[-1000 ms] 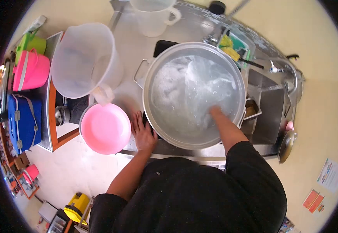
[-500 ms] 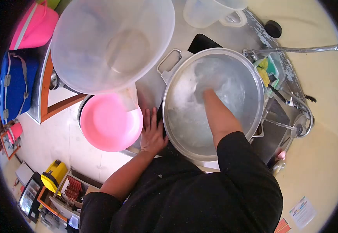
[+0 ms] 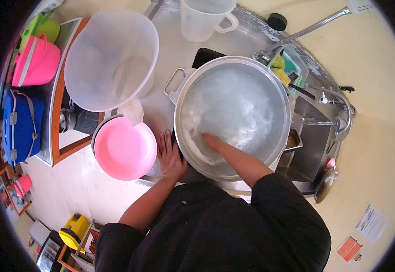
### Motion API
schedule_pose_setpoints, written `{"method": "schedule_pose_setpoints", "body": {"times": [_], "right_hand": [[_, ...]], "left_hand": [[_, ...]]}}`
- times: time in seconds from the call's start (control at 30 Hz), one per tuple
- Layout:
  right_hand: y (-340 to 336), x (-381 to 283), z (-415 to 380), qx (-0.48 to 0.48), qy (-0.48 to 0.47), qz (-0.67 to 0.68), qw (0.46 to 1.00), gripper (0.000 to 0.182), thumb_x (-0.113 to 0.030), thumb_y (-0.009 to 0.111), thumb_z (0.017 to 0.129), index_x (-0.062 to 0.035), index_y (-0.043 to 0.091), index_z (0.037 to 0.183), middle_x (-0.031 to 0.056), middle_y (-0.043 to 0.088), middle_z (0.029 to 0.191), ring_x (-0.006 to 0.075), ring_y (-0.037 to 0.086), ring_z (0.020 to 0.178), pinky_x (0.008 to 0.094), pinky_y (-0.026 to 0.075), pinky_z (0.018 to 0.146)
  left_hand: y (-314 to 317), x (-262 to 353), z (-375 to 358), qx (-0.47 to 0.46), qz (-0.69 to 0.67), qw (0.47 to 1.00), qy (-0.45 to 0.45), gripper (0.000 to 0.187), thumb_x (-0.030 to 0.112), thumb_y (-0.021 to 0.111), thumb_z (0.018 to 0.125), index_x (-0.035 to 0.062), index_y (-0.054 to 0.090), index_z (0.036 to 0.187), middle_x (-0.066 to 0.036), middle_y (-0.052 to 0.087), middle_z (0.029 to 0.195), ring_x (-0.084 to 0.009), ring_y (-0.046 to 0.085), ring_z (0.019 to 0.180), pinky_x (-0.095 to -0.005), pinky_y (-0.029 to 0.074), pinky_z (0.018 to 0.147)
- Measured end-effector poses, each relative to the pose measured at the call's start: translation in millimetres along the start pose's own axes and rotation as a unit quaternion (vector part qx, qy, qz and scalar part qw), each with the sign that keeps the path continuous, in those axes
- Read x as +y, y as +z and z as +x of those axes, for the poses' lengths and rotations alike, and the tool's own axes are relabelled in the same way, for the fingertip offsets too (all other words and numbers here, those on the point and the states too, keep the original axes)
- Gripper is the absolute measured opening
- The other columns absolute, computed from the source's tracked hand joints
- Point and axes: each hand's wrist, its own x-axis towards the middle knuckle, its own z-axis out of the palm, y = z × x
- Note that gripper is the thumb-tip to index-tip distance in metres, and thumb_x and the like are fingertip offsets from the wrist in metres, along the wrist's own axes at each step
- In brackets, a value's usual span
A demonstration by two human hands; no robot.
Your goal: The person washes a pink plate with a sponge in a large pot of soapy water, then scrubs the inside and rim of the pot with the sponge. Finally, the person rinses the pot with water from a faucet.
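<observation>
A large metal pot (image 3: 182,140) holds cloudy, swirling water. My right hand (image 3: 212,141) dips into that water near the pot's lower left side, its fingers hidden below the surface. Beside the pot, my left hand (image 3: 170,156) lies flat on the counter edge with fingers spread, holding nothing. A pink basin (image 3: 125,149) is just left of my left hand. Above the basin leans a big translucent tub (image 3: 111,61). Water runs from a faucet (image 3: 342,123) toward the pot's right rim.
A translucent pitcher (image 3: 204,22) stands at the back of the steel counter (image 3: 172,43). Sponges (image 3: 280,70) sit in a caddy behind the pot, beside the sink (image 3: 308,149). Blue (image 3: 23,127) and pink (image 3: 41,61) coolers are at left.
My right hand has moved from the pot's middle toward its lower left side. The camera view has shifted, showing more of the sink. My left hand stays on the counter edge.
</observation>
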Motion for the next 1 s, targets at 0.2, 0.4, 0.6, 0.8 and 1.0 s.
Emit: {"method": "schedule_pose_setpoints", "body": {"times": [0.2, 0.4, 0.6, 0.8, 1.0], "right_hand": [[-40.4, 133.7, -73.3, -0.054, 0.136, -0.054, 0.988, 0.045, -0.021, 0.048, 0.098, 0.0028, 0.057, 0.136, 0.0291, 0.056, 0.139, 0.0449, 0.056, 0.126, 0.0477, 0.042, 0.111], [-100.7, 199.5, -38.1, 0.041, 0.304, -0.096, 0.947, 0.044, -0.021, 0.049, 0.096, 0.0029, 0.059, 0.132, 0.0289, 0.058, 0.137, 0.0449, 0.057, 0.124, 0.0481, 0.042, 0.11], [-84.7, 122.4, 57.3, 0.087, 0.232, -0.075, 0.966, 0.042, -0.022, 0.05, 0.095, 0.003, 0.061, 0.128, 0.0287, 0.059, 0.134, 0.0449, 0.058, 0.122, 0.0486, 0.043, 0.109], [-23.7, 12.3, 70.5, 0.044, 0.058, -0.042, 0.996, 0.041, -0.022, 0.051, 0.094, 0.0031, 0.063, 0.124, 0.0285, 0.06, 0.132, 0.0449, 0.059, 0.12, 0.0491, 0.043, 0.108], [6.5, 3.2, -7.3, -0.035, -0.007, 0.026, 0.999, 0.039, -0.022, 0.052, 0.092, 0.0032, 0.064, 0.12, 0.0283, 0.062, 0.13, 0.0449, 0.059, 0.118, 0.0496, 0.043, 0.108]], "left_hand": [[-0.3, 1.1, 1.4, 0.001, -0.013, 1.0, -0.008, 0.089, 0.034, 0.074, 0.079, -0.0032, 0.036, 0.151, -0.022, 0.005, 0.171, -0.0422, -0.003, 0.158, -0.059, 0.001, 0.126], [-8.6, 0.9, 1.9, -0.039, -0.033, 0.999, -0.02, 0.097, 0.037, 0.076, 0.079, -0.0003, 0.029, 0.156, -0.022, 0.004, 0.171, -0.0422, -0.004, 0.158, -0.0591, 0.001, 0.126], [1.3, -4.2, -0.5, -0.026, -0.025, 0.999, -0.013, 0.101, 0.04, 0.076, 0.08, 0.0008, 0.025, 0.159, -0.022, 0.004, 0.171, -0.0425, -0.005, 0.158, -0.0601, 0.001, 0.125], [-9.0, 2.5, 2.5, -0.039, -0.024, 0.999, -0.02, 0.102, 0.039, 0.075, 0.079, -0.0018, 0.025, 0.158, -0.023, 0.006, 0.171, -0.0431, -0.004, 0.158, -0.0605, 0.0, 0.125], [-3.2, 1.2, 1.7, -0.017, -0.011, 1.0, -0.009, 0.102, 0.038, 0.075, 0.079, -0.0024, 0.025, 0.158, -0.023, 0.005, 0.171, -0.043, -0.003, 0.158, -0.0611, 0.0, 0.125]]}}
